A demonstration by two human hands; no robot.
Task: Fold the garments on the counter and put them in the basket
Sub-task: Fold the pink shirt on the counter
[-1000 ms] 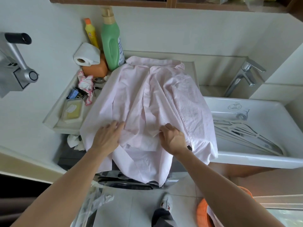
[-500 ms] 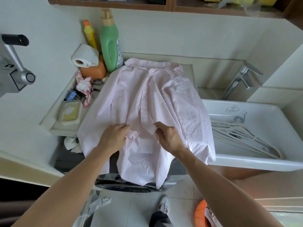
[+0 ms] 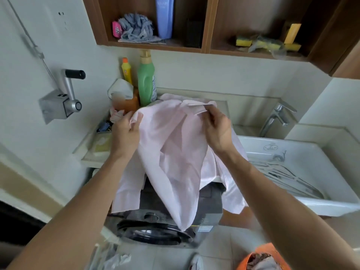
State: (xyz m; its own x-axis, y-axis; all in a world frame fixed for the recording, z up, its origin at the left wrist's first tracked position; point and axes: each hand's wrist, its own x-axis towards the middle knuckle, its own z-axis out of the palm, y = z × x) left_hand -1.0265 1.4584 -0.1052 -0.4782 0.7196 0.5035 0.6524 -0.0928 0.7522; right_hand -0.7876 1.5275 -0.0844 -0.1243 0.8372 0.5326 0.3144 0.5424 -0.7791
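1. Right now the pink shirt (image 3: pixel 171 152) is part-lifted off the counter (image 3: pixel 87 159). Its top edge is held up between both hands. The far part seems to lie on the counter by the green detergent bottle (image 3: pixel 146 82), and the tails hang down the near side over the washing machine (image 3: pixel 155 225) front.
2. On the left, the left hand (image 3: pixel 124 133) has its fingers curled round a bunched bit of the shirt's left edge, clamped on fabric.
3. On the right, the right hand (image 3: pixel 216 129) pinches a seamed strip at the top w/ thumb + fingers. Prob. collar or button placket; can't tell which.
4. Handling, my read: thin woven cloth, v. light, fully limp, light shows through it. No stiffness except maybe at collar/placket/cuffs. Not fragile, not slippery, but it sags + creases wherever unsupported.
5. Where to hold: seams & hems, e.g. shoulder seams or collar ends, at 2 points well apart so the panel hangs flat. Mid-panel grabs just bunch it.
6. Watch-outs: the hanging tails could drag the rest off the near edge. The detergent bottle at far left is just beside the cloth and could get knocked. The sink (image 3: pixel 303 203) w/ hangers (image 3: pixel 288 176) lies right, just beside the shirt's right side.
7. The orange basket (image 3: pixel 260 253) is on the floor, near right, w/ some cloth in it already. The shirt isn't folded yet, so not ready to go in.
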